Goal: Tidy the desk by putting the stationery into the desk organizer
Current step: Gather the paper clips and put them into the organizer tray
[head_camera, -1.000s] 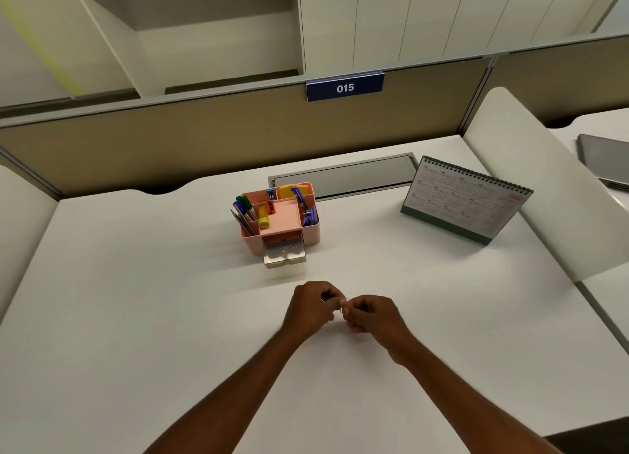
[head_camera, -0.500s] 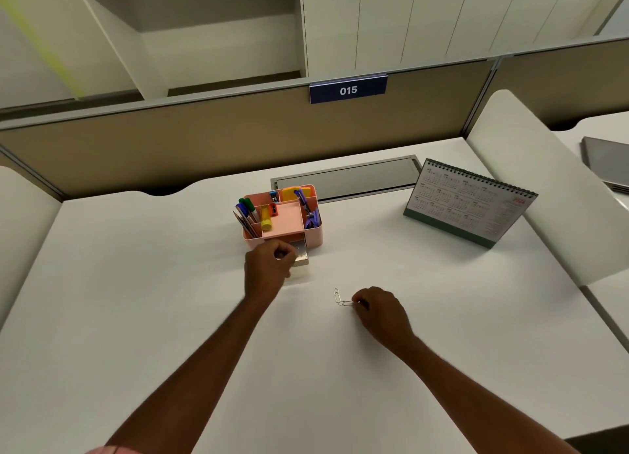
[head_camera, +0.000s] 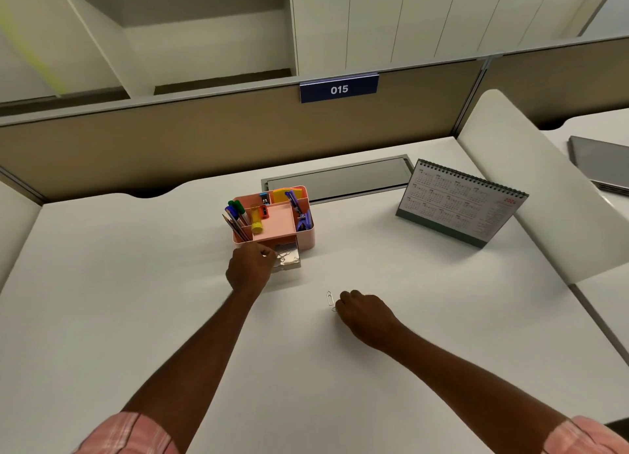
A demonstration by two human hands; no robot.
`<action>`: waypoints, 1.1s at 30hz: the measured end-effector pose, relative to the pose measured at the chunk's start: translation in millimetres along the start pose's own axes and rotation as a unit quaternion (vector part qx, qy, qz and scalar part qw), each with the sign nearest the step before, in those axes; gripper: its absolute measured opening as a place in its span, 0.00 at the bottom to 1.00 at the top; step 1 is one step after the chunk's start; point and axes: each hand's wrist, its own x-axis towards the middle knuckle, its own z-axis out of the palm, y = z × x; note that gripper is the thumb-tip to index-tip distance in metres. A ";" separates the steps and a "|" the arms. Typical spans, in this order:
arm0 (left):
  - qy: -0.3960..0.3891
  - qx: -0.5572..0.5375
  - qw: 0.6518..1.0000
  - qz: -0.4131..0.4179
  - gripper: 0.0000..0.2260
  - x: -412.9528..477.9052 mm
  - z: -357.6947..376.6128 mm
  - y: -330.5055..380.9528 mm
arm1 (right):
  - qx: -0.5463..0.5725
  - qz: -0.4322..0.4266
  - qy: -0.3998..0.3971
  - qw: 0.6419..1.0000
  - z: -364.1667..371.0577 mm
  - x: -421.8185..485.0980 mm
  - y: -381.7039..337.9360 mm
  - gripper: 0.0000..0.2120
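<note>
A pink desk organizer (head_camera: 304, 239) stands mid-desk holding pens, a yellow marker, sticky notes and a purple stapler. Its small clear drawer (head_camera: 292, 262) is pulled out at the front, with paper clips (head_camera: 285, 257) in it. My left hand (head_camera: 250, 268) is at the drawer's left edge, fingers curled, fingertips pinching the end of a clip there. My right hand (head_camera: 366, 314) rests on the desk nearer me, fingers curled on a paper clip (head_camera: 335, 309) that is half hidden. A second silver clip (head_camera: 329, 297) lies just beyond it.
A spiral desk calendar (head_camera: 459, 203) stands at the right. A grey cable hatch (head_camera: 340, 178) is set into the desk behind the organizer. A beige partition with a blue "015" sign (head_camera: 339, 88) closes the back; white dividers flank both sides.
My hands were together in front of me a second ago. The left one reached forward to the drawer and paper clips now show inside it. The right one stayed by the clips on the desk.
</note>
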 end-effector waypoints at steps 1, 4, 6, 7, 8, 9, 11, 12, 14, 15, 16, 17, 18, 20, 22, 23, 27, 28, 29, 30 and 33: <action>0.001 -0.001 1.000 -0.001 0.07 -0.2 0.9 0.1 | -0.018 -0.004 0.001 1.000 -1.1 -0.8 0.4 0.11; 0.008 0.003 1.000 0.000 0.07 -1.2 2.1 0.9 | -0.016 -0.009 -0.037 0.999 -4.8 1.7 0.5 0.08; 0.010 0.009 1.000 0.002 0.07 -1.9 1.6 1.2 | -0.008 -0.022 -0.059 0.998 -5.6 9.1 2.8 0.09; 0.009 0.013 1.000 0.003 0.07 -1.7 2.0 1.3 | -0.013 -0.030 -0.055 0.998 -8.4 11.5 3.7 0.09; 0.009 0.019 1.000 0.005 0.07 -1.6 2.7 1.5 | -0.019 -0.040 -0.047 0.998 -13.2 12.2 3.0 0.09; 0.009 0.026 1.000 0.006 0.07 -1.5 3.2 2.1 | -0.037 -0.050 -0.049 0.997 -18.5 12.3 1.9 0.08; 0.009 0.038 0.999 0.002 0.08 -1.4 3.7 3.6 | -0.097 -0.075 -0.062 0.990 -23.6 13.6 0.2 0.10; 0.009 0.043 0.999 -0.002 0.09 -1.0 3.9 4.9 | -0.113 -0.071 -0.064 0.989 -25.3 13.7 -0.1 0.11; 0.007 0.050 0.999 -0.007 0.09 -0.9 4.0 6.6 | -0.129 -0.064 -0.061 0.988 -20.4 14.7 -1.9 0.12; 0.006 0.052 0.999 -0.006 0.09 -1.2 4.0 7.3 | -0.132 -0.067 -0.059 0.987 -17.9 15.4 -2.6 0.12; 0.006 0.052 0.999 -0.004 0.09 -1.5 3.9 7.7 | -0.132 -0.068 -0.054 0.987 -16.3 15.5 -4.0 0.12; 0.006 0.051 0.999 -0.003 0.09 -1.8 3.4 7.7 | -0.133 -0.066 -0.050 0.988 -15.3 15.1 -5.1 0.12; 0.005 0.048 0.999 -0.003 0.09 -2.1 2.8 7.5 | -0.133 -0.065 -0.045 0.988 -14.4 14.0 -6.3 0.11; 0.003 0.040 0.999 -0.003 0.09 -2.2 2.2 6.9 | -0.131 -0.062 -0.029 0.989 -13.8 11.6 -6.1 0.11; 0.007 0.020 1.000 -0.009 0.09 -3.5 1.3 6.8 | -0.120 -0.052 -0.016 0.991 -14.8 9.3 -3.5 0.10; 0.013 0.007 1.000 -0.013 0.08 -5.4 0.5 7.0 | -0.111 -0.049 -0.011 0.993 -14.7 8.5 -2.4 0.09; 0.053 -0.037 0.998 -0.009 0.06 -24.0 -1.3 8.5 | -0.052 -0.013 -0.023 0.998 -8.9 8.3 2.4 0.07; 0.060 -0.047 0.997 -0.004 0.06 -31.5 -0.1 9.5 | -0.027 0.007 -0.008 1.000 -8.1 7.7 4.8 0.06; 0.062 -0.056 0.996 0.003 0.06 -40.0 1.7 9.9 | -0.001 0.024 0.003 1.000 -7.5 6.3 6.5 0.04; 0.058 -0.066 0.996 0.017 0.06 -49.6 4.0 9.4 | 0.027 0.036 0.010 0.999 -6.9 6.3 8.0 0.02; -0.001 -0.116 0.989 0.096 0.04 -83.2 15.8 1.5 | 0.097 0.080 0.021 0.992 -6.4 4.7 7.4 0.02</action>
